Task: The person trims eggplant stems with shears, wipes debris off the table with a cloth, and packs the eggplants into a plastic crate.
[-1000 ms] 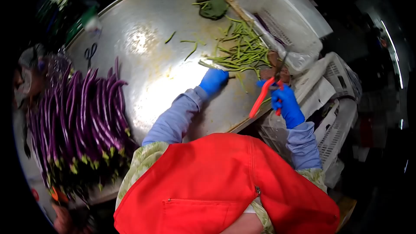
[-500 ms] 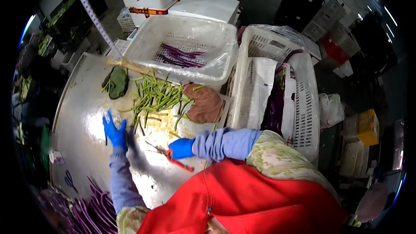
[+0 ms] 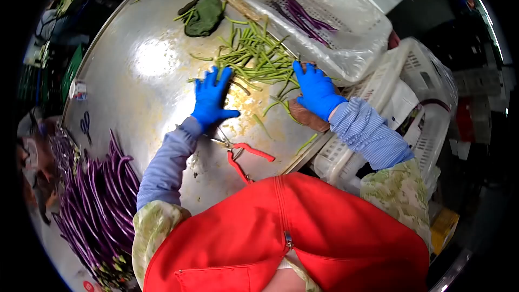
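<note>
My left hand (image 3: 211, 96), in a blue glove, is spread over the metal table (image 3: 135, 92), at the near left edge of a heap of green beans (image 3: 258, 54). My right hand (image 3: 319, 91), also blue-gloved, has its fingers apart at the heap's right side, over a brown cloth (image 3: 307, 114) that it partly covers. Neither hand grips anything. Between my forearms, red-handled pruning shears (image 3: 255, 150) lie on the table with their handles apart. A few loose beans lie around the brown cloth.
A dark green cloth bundle (image 3: 207, 15) sits behind the beans. Long purple eggplants (image 3: 100, 200) are piled at the left, near dark-handled scissors (image 3: 85, 125). A plastic-lined white crate (image 3: 357, 57) holding a few eggplants (image 3: 303, 13) borders the table; another crate (image 3: 416, 70) stands to its right.
My right hand has let go of the red shears, which now lie on the table, and has moved forward to the beans. My left hand has moved right to the heap. The view has tilted down.
</note>
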The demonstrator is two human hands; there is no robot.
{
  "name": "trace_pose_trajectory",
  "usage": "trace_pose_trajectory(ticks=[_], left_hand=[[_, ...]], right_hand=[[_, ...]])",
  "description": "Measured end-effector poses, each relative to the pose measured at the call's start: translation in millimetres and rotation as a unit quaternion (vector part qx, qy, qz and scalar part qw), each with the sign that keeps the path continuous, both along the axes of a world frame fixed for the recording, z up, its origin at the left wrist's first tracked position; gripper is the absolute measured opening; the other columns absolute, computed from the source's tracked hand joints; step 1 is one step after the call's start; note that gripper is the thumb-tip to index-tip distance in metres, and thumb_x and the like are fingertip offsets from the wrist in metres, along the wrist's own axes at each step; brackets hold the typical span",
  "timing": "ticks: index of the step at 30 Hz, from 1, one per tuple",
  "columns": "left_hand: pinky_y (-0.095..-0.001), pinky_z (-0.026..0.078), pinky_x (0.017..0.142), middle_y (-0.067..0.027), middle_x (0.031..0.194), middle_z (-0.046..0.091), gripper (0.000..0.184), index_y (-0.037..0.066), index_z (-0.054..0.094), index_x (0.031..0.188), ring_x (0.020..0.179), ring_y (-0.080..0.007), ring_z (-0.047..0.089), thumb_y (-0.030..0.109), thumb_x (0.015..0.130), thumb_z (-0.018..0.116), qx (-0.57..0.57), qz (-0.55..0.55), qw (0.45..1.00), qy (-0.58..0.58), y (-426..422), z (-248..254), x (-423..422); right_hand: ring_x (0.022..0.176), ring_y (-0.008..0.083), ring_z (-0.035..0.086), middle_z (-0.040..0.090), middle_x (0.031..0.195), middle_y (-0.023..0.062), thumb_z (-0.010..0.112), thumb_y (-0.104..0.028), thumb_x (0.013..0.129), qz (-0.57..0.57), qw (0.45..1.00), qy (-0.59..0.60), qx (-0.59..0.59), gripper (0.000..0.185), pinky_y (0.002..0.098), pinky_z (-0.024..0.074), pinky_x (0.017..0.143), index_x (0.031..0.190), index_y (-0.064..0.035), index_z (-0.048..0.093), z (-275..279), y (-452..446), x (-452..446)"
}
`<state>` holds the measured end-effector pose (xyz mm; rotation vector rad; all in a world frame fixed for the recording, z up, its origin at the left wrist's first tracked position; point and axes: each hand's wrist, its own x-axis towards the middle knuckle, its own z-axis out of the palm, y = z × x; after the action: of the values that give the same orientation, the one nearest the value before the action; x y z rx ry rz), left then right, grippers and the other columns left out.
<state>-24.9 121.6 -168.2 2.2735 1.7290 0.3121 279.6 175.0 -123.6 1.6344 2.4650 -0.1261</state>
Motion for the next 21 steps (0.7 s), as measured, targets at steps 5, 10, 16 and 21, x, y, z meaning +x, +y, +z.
trace_pose_trajectory(ticks=[5, 10, 16, 21], left_hand=[[-0.0665, 0.018, 0.106, -0.0263, 0.151, 0.019, 0.116, 0.025, 0.019, 0.150, 0.134, -0.0474, 0.030, 0.043, 0.057, 0.085, 0.015, -0.002, 0.995, -0.094, 21, -6, 67], [-0.0425, 0.038, 0.104, -0.0263, 0.142, 0.036, 0.091, 0.014, 0.031, 0.146, 0.125, -0.0425, 0.042, 0.028, 0.069, 0.079, 0.070, -0.048, 0.947, -0.311, 50, -5, 110], [-0.0408, 0.043, 0.097, -0.0233, 0.125, 0.055, 0.062, 0.010, 0.051, 0.133, 0.116, -0.0371, 0.052, 0.022, 0.077, 0.075, 0.262, 0.156, 0.918, -0.253, 77, -11, 45], [-0.0483, 0.032, 0.105, -0.0278, 0.136, 0.043, 0.068, 0.013, 0.046, 0.138, 0.127, -0.0409, 0.041, 0.042, 0.081, 0.069, 0.165, 0.248, 0.923, -0.244, 116, -50, 6]], right_hand=[[0.088, 0.0376, 0.061, 0.056, 0.098, 0.0189, 0.062, -0.017, 0.083, -0.041, 0.999, 0.024, -0.020, 0.071, 0.0465, 0.0507, 0.077, 0.146, -0.0171, 0.031, -44, 41, 9], [0.090, 0.0372, 0.060, 0.057, 0.096, 0.0195, 0.058, -0.014, 0.085, 0.006, 0.978, 0.205, -0.041, 0.055, 0.0444, 0.0486, 0.078, 0.138, -0.0221, 0.046, -23, 38, 44], [0.086, 0.0328, 0.059, 0.057, 0.093, 0.0151, 0.064, -0.014, 0.081, 0.018, 0.930, 0.361, -0.064, 0.052, 0.0397, 0.0479, 0.079, 0.132, -0.0213, 0.054, 12, 23, 51], [0.080, 0.0186, 0.056, 0.054, 0.087, 0.0073, 0.066, -0.009, 0.081, 0.005, 0.849, 0.518, -0.107, 0.050, 0.0311, 0.0475, 0.077, 0.129, -0.0180, 0.057, 10, 18, 12]])
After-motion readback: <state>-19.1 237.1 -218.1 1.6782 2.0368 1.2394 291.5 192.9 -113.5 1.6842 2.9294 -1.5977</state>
